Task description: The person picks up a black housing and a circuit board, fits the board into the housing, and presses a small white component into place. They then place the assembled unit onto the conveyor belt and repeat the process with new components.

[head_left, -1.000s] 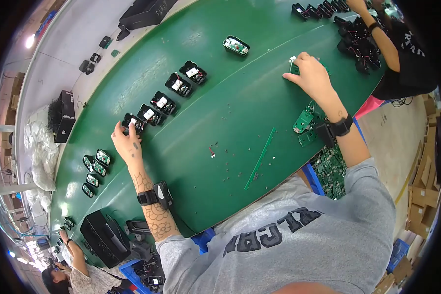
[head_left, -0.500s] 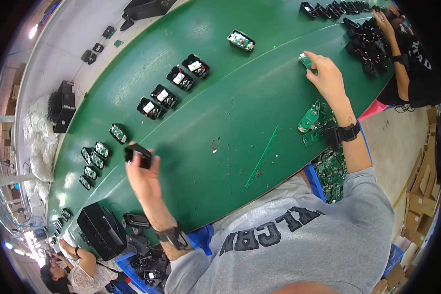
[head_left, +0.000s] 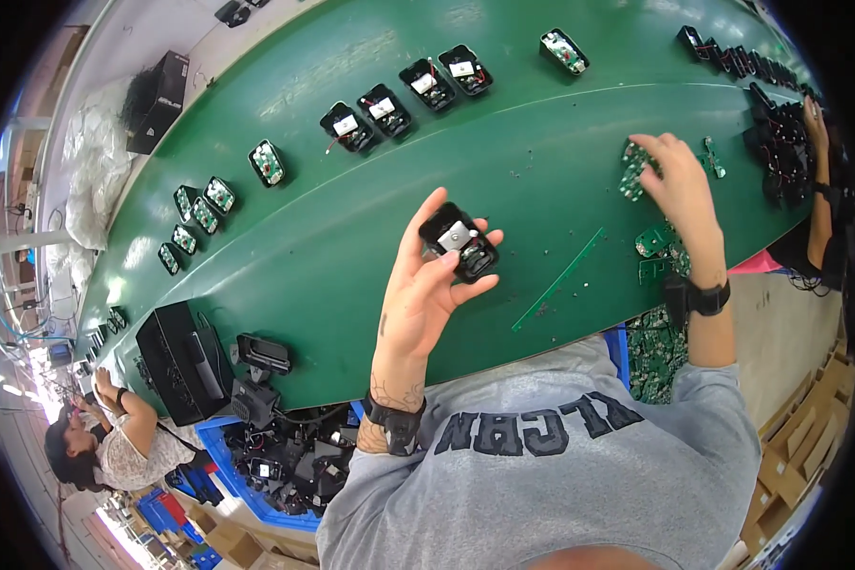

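My left hand grips a small black plastic housing above the middle of the table. Its inside faces up and shows a white block with dark parts around it; the thumb lies over its near edge. Over to the right, my right hand holds a green circuit board crowded with small components between thumb and fingers. Just right of that hand lies another small green board. More green boards lie by my right wrist, and a thin green strip rests on the tabletop between my hands.
Along the far side stand black housings with white blocks and others fitted with green boards. Blue bins of black parts and green boards sit below the near edge. A co-worker's arm is beside black parts at right.
My left hand has brought the housing rightward, in front of me, with its open side turned up. My right hand now has a board raised in its fingers. The whole view has shifted.
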`<state>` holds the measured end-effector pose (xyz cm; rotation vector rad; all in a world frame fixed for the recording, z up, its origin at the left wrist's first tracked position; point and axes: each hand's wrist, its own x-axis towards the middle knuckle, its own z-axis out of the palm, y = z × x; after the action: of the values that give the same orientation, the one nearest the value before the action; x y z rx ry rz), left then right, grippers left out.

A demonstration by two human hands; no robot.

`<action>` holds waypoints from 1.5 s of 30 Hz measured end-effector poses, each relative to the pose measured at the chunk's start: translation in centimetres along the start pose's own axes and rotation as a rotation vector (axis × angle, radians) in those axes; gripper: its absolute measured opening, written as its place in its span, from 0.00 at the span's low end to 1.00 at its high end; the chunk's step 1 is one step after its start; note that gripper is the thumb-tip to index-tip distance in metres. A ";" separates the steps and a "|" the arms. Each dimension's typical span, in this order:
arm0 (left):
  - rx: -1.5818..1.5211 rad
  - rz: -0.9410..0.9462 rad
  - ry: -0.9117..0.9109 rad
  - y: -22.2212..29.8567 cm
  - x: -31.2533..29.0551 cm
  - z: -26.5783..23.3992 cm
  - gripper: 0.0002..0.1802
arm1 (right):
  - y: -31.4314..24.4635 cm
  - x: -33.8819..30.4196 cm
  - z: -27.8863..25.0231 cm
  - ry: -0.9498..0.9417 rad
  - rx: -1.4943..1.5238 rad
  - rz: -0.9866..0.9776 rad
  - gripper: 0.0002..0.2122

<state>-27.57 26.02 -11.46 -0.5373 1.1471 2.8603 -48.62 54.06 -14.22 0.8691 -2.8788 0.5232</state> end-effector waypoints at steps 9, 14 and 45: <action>0.165 0.008 -0.003 -0.4 -0.1 1.4 0.34 | -2.7 -1.0 -1.0 0.110 0.347 -0.005 0.15; 0.254 0.020 0.046 -0.6 -0.4 2.2 0.32 | -9.4 -3.1 -2.8 -0.017 1.423 0.257 0.19; 0.353 -0.102 0.018 -0.9 -0.4 3.7 0.30 | -12.5 -2.2 0.5 -0.362 1.552 0.309 0.05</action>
<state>-28.19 29.21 -9.45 -0.5823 1.5330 2.4907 -39.92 45.31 -11.43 0.5076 -2.3555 2.9913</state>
